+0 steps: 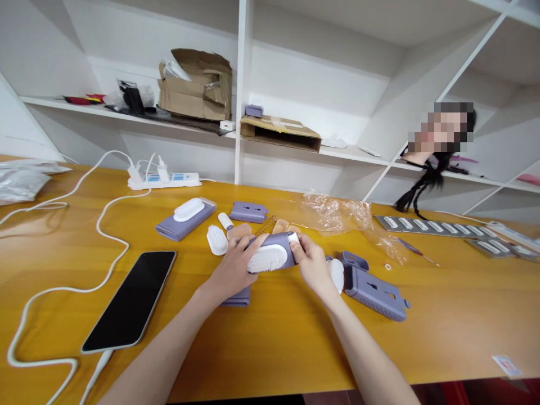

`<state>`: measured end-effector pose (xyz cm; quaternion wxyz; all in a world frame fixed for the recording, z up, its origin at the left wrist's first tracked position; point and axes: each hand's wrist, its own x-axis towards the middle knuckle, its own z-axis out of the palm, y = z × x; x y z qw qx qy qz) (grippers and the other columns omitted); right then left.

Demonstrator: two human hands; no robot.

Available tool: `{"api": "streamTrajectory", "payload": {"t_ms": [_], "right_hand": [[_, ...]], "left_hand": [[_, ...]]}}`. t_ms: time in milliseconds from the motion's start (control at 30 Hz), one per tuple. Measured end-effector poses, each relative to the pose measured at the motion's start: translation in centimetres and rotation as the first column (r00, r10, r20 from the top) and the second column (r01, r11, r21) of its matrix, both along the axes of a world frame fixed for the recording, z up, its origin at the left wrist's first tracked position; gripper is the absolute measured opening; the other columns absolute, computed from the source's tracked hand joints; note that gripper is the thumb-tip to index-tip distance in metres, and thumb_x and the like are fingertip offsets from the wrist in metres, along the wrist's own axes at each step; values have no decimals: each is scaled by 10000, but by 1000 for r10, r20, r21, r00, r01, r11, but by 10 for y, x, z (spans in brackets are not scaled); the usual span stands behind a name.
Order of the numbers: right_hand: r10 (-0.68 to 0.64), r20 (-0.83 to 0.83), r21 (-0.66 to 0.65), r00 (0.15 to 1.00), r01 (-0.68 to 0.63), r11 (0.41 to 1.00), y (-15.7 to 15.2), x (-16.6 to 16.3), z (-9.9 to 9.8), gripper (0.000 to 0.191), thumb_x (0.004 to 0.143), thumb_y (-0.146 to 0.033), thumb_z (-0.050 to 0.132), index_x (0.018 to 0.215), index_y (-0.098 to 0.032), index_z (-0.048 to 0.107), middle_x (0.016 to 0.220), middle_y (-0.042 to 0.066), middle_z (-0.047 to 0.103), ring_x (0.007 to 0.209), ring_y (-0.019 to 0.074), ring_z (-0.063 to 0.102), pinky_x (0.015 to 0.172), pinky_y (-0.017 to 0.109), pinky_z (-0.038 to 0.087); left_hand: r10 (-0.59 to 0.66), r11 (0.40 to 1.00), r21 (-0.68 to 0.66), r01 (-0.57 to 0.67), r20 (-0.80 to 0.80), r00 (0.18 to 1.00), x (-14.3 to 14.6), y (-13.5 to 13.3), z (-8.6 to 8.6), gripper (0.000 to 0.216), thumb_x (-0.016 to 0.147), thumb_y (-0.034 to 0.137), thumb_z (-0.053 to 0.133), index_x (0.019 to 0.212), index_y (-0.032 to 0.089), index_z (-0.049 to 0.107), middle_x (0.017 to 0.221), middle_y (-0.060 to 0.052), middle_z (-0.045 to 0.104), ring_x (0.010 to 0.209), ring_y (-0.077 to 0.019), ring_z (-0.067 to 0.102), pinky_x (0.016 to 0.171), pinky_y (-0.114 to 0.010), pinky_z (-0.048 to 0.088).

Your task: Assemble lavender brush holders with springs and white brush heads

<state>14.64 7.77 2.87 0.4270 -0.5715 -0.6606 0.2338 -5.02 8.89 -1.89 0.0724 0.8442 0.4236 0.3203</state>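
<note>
Both my hands hold one purple brush body (276,247) with a white bristle pad over the middle of the yellow table (270,332). My left hand (234,267) grips its left end, fingers curled around it. My right hand (310,264) pinches its right end. Beneath my left wrist lies a flat purple piece (238,298). To the right rests a purple housing (375,292) with a white pad (336,274) beside it. A second assembled purple brush (185,218) lies at the upper left, near loose white pads (216,240) and a purple cover (248,212).
A black phone (130,301) lies at the left on a white cable (63,287) that runs to a power strip (164,179). Crumpled clear plastic (337,214) and grey trays (439,226) sit at the right. Shelves with cardboard boxes (198,84) stand behind; a person (439,146) is at the right.
</note>
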Motion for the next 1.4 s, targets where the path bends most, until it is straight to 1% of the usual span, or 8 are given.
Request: {"api": "streamTrajectory", "payload": {"t_ms": [233, 367, 567, 667, 1033, 1167, 1267, 1400], "right_hand": [[21, -29, -16, 999, -21, 1000, 8, -3, 3, 233, 824, -387, 429, 789, -199, 562, 726, 27, 598, 722, 190, 560, 685, 298, 429], [32, -161, -8, 986, -34, 999, 12, -7, 1, 206, 801, -385, 456, 733, -207, 537, 697, 8, 569, 708, 176, 538, 667, 286, 420], [47, -555, -196, 831, -186, 963, 9, -8, 13, 254, 668, -354, 619, 863, -199, 569, 668, -21, 557, 568, 116, 465, 553, 238, 360], [46, -619, -235, 784, -241, 942, 6, -8, 20, 336, 631, -347, 666, 921, -194, 593, 694, -14, 575, 572, 107, 459, 547, 230, 344], [184, -540, -198, 822, -336, 921, 6, 0, 21, 318, 678, -385, 651, 924, -186, 644, 695, -6, 595, 577, 110, 464, 574, 243, 361], [236, -396, -117, 887, -303, 946, 5, -2, 11, 326, 764, -404, 562, 1013, -207, 633, 893, 26, 645, 818, 177, 564, 767, 312, 420], [122, -253, -66, 960, -143, 987, 2, -9, 2, 387, 803, -420, 501, 1126, -227, 589, 1126, 62, 609, 1092, 225, 509, 940, 376, 360], [76, -331, -169, 940, -138, 976, 2, -8, 3, 434, 811, -434, 482, 1201, -252, 537, 1282, 62, 533, 1181, 229, 471, 959, 412, 366]], "left_hand": [[-13, 1000, 2, 13, 40, 999, -1, 0, 1, 837, 611, 101, 565, 1382, 222, 261, 1285, -110, 423, 1225, -320, 302, 998, -474, 294], [-37, 999, 5, 37, 61, 997, -2, 1, 2, 837, 611, 125, 572, 1378, 215, 250, 1301, -109, 413, 1240, -310, 301, 1022, -473, 269], [-30, 998, -61, 33, 56, 998, -3, 0, 6, 848, 589, 137, 583, 1369, 218, 262, 1293, -95, 436, 1233, -304, 332, 1036, -468, 255], [-50, 994, -97, 57, 66, 997, -5, 1, 6, 863, 580, 152, 605, 1369, 216, 262, 1314, -88, 427, 1236, -296, 339, 1044, -446, 255], [-86, 979, -178, 103, 99, 991, -10, 4, 5, 897, 568, 206, 666, 1369, 204, 262, 1342, -82, 415, 1236, -272, 348, 1058, -420, 251], [-59, 981, -179, 76, 101, 993, -9, 4, 3, 897, 555, 212, 674, 1363, 221, 283, 1326, -83, 430, 1225, -300, 355, 1042, -457, 262], [-51, 985, -162, 67, 102, 993, -9, 5, 3, 889, 545, 193, 673, 1354, 213, 303, 1321, -93, 432, 1229, -312, 351, 1040, -467, 262], [-56, 990, -125, 72, 124, 991, -8, 6, 6, 883, 532, 177, 681, 1340, 216, 326, 1320, -90, 436, 1238, -315, 348, 1039, -470, 266]]}}
